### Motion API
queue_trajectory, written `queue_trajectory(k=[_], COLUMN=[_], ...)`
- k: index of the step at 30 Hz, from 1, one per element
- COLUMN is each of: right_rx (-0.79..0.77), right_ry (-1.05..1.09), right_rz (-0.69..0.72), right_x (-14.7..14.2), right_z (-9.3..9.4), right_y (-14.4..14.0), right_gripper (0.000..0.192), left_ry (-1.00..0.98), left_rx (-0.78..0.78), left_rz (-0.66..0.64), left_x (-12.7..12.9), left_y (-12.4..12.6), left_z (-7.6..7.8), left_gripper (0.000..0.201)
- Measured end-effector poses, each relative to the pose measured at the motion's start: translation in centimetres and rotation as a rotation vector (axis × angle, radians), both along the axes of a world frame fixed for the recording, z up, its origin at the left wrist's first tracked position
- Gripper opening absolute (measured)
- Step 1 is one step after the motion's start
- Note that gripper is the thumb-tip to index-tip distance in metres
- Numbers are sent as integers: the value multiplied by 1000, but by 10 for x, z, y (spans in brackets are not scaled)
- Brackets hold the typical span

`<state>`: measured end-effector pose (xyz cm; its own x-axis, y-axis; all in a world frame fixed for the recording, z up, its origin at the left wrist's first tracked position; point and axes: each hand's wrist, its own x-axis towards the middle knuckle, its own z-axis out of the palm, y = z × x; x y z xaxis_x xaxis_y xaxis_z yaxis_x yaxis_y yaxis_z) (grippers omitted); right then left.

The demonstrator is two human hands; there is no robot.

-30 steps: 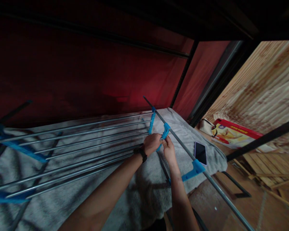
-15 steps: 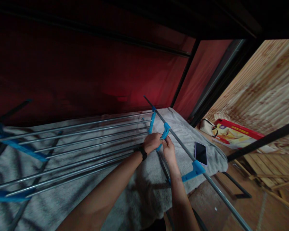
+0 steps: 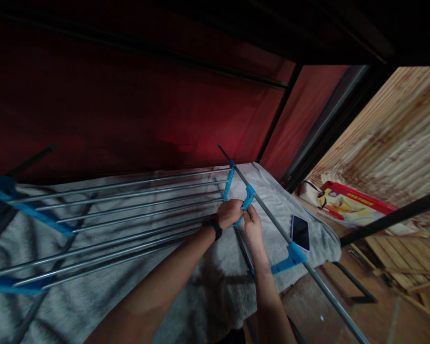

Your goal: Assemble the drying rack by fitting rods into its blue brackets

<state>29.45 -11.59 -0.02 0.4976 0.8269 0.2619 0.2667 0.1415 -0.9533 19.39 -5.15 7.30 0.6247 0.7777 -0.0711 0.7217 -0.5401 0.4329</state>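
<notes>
A metal drying rack (image 3: 139,206) with several silver rods and blue plastic end pieces lies spread over a grey blanket. My left hand (image 3: 231,213), a dark watch on its wrist, is closed around a middle blue bracket (image 3: 250,192) at the rack's right end. Close against it, my right hand (image 3: 252,224) pinches the lower part of that bracket with bent fingers. The fingertips hide the rod ends there. A long metal tube (image 3: 272,217) runs through the bracket's outer side and through a nearer blue bracket (image 3: 290,258).
A phone (image 3: 300,232) lies on the blanket (image 3: 318,239) right of the tube. Beyond the blanket's edge are a red and yellow box (image 3: 354,203) and a wooden slatted piece (image 3: 404,258) on the floor. A dark frame post (image 3: 279,114) stands behind, before red sheeting.
The view has shifted slightly, so everything sits a little lower and to the right. Both hands stay at the same bracket, with only slight finger movement.
</notes>
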Motion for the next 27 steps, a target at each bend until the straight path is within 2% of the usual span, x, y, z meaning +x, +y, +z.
queue_trajectory(k=[6,12,16,18,20,27], right_rx=[-6,-7,-37,-58,-81,-138], right_ry=[-10,-34,-60,-62,-77,-161], right_rz=[-19,-18,6,6,-14,-57], right_x=[0,2,8,10,10,9], right_z=[-2,-9,-15,-16,-15,-8], right_y=[1,-2,1,1,-1,-7], right_gripper=[48,46,52,55,59,61], left_ry=[-18,-33,-94,-111,-96,-1], left_rx=[35,132,354,464,505,602], left_rz=[-12,-11,-139,-169,-145,47], left_x=[2,-4,-18,-31,-49,-134], left_y=[0,-14,-19,-24,-30,-59], left_z=[-5,-8,-14,-16,-18,-30], left_gripper=[27,24,23,24,26,29])
